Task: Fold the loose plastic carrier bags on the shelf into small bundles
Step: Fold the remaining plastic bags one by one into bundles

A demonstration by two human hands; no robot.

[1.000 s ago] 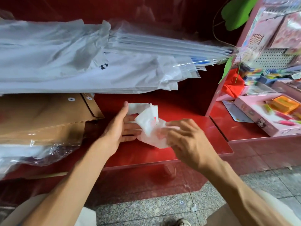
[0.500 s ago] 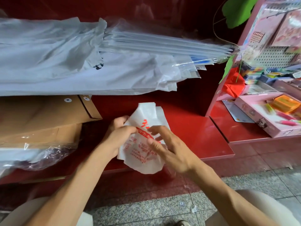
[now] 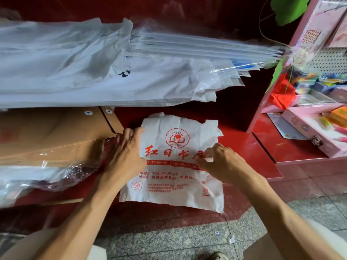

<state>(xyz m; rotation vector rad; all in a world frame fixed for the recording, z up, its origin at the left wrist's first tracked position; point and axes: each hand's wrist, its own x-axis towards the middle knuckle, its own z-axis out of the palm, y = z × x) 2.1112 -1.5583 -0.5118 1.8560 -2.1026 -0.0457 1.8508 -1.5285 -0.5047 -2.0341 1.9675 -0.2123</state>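
You have one white carrier bag [image 3: 178, 162] in front of you, spread flat on the red shelf [image 3: 249, 152] with its printed side up: red characters, a round book-and-sun logo, and lines of small red text. Its lower edge hangs over the shelf's front lip, and its two handle loops point away from you toward the back.

Both of your hands are on it. Your left hand [image 3: 125, 154] rests on the bag's left edge with fingers curled over the plastic, gripping it there. Your right hand [image 3: 223, 162] pinches the bag near its right side, thumb and fingertips drawn together on a small raised fold of plastic.

Just behind the bag lies one large heap of white and clear plastic bags [image 3: 105, 72], stacked in loose layers across the back of the shelf; you cannot count its layers. To your left sits a stack of brown paper envelopes [image 3: 56, 136] with string-button closures, two buttons showing, touching your left hand's knuckles. Below them is a crumpled clear plastic wrap [image 3: 47, 177].

To your right, past a pink upright, a lower red ledge carries one pink stationery box [image 3: 315, 128] with bright items inside, a red cloth [image 3: 281, 96] and a pegboard [image 3: 326, 61] display. A green leaf [image 3: 289, 10] hangs at the top right. Grey speckled floor [image 3: 169, 243] shows below.
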